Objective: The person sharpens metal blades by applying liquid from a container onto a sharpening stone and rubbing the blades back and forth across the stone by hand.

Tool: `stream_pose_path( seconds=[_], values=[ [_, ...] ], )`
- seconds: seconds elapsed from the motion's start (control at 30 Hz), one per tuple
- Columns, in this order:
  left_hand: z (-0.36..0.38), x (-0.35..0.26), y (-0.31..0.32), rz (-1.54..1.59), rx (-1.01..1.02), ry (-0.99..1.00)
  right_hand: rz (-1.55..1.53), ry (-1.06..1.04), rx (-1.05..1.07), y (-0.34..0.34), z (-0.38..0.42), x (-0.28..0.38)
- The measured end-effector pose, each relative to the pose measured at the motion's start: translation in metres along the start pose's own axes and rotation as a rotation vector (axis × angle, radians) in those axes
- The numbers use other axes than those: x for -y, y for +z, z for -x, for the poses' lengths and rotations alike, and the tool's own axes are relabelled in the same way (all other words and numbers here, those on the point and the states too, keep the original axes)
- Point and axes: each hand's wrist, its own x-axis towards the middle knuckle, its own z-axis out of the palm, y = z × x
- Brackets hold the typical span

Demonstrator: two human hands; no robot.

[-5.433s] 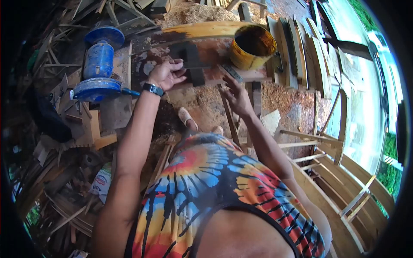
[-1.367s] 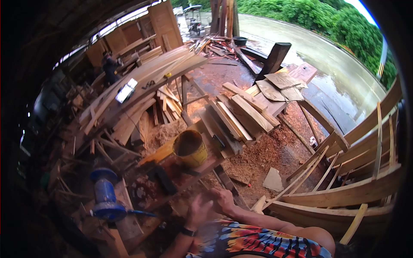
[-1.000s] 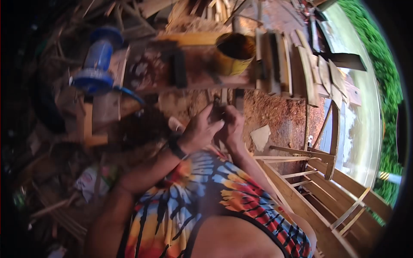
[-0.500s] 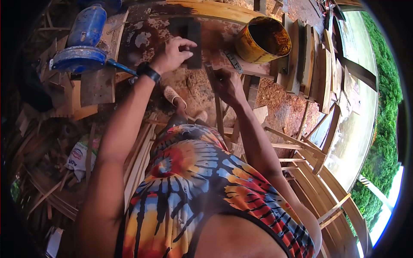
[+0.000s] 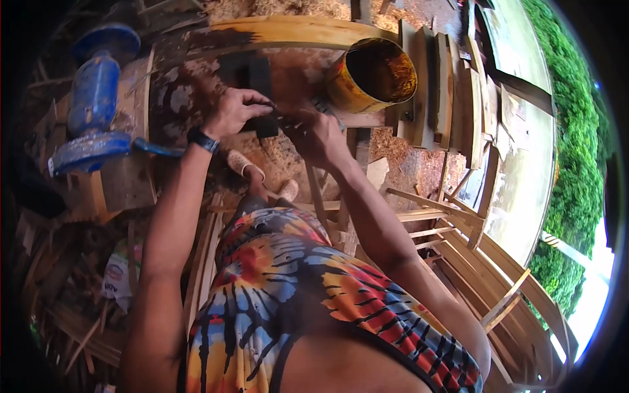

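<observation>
My left hand (image 5: 230, 114), with a dark watch on its wrist, is closed in a pinch over the bench. A small dark thing shows at its fingertips, too blurred to name. Close by on the right, my right hand (image 5: 320, 139) is closed with its fingers curled. Something dark shows at its fingers, and I cannot make out what it is. Beneath and behind the hands lies a dark flat strip (image 5: 261, 82) across the reddish, worn bench top (image 5: 295, 69). A small marked strip (image 5: 335, 119) is partly hidden behind my right hand.
A stained yellow bucket (image 5: 341, 88) with dark insides stands right of the hands. Several wooden boards (image 5: 445, 92) lie beyond it. On the left is a blue metal machine (image 5: 93, 98) with a handle (image 5: 157, 149). Wood shavings (image 5: 278, 154) cover the ground around my feet.
My hands have come closer together, the right one moving left toward the left fingertips. The left fingers have narrowed to a pinch. The whole view has shifted, so bucket and machine appear further left.
</observation>
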Motion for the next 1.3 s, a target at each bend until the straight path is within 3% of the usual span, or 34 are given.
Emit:
stream_pose_path(
  seconds=[0.13, 0.17, 0.2, 0.23, 0.33, 0.37, 0.6, 0.63, 0.7, 0.77, 0.87, 0.93, 1.0, 1.1, 1.2, 1.3],
  values=[
    [-0.005, 0.007, -0.005, 0.144, -0.054, -0.041, 0.319, -0.424, -0.351, -0.103, -0.015, 0.042],
    [-0.009, 0.010, -0.004, 0.160, -0.057, -0.040, 0.357, -0.233, -0.320, -0.120, -0.029, 0.033],
    [-0.010, 0.013, -0.004, 0.175, -0.064, -0.034, 0.422, -0.138, -0.250, -0.134, -0.049, 0.017],
    [-0.011, 0.012, -0.003, 0.158, -0.069, -0.033, 0.488, -0.196, -0.196, -0.140, -0.073, -0.009],
    [-0.014, 0.006, 0.003, 0.118, -0.099, -0.016, 0.812, -0.067, 0.214, -0.140, -0.120, -0.056],
    [-0.015, 0.009, 0.005, 0.112, -0.103, -0.004, 1.188, -0.227, 0.453, -0.132, -0.136, -0.078],
    [-0.011, 0.016, -0.001, 0.088, -0.149, 0.004, 1.512, -0.287, 0.689, -0.134, -0.137, -0.074],
    [-0.010, 0.020, -0.002, 0.094, -0.157, 0.006, 1.052, -0.116, 0.324, -0.144, -0.120, -0.051],
    [-0.009, 0.028, -0.003, 0.108, -0.170, -0.007, 0.961, -0.212, 0.291, -0.157, -0.106, -0.010],
    [-0.009, 0.035, -0.003, 0.122, -0.171, -0.038, 0.773, -0.150, 0.161, -0.154, -0.089, 0.024],
    [-0.011, 0.046, 0.004, 0.210, -0.146, -0.027, 0.663, -0.395, 0.174, -0.111, -0.067, 0.062],
    [-0.011, 0.044, 0.008, 0.200, -0.137, -0.053, 0.426, -0.326, 0.253, -0.063, -0.067, 0.063],
    [-0.009, 0.041, 0.011, 0.185, -0.133, -0.052, 0.645, -0.582, 0.381, -0.014, -0.078, 0.038],
    [-0.008, 0.043, 0.014, 0.155, -0.158, -0.004, 0.647, -0.409, 0.297, 0.011, -0.080, 0.023],
    [-0.011, 0.053, 0.016, 0.183, -0.190, 0.032, 0.231, -0.354, 0.022, 0.003, -0.062, -0.003],
    [-0.017, 0.062, 0.017, 0.273, -0.150, 0.022, 0.131, -0.217, 0.091, 0.000, -0.036, -0.019]
  ],
)
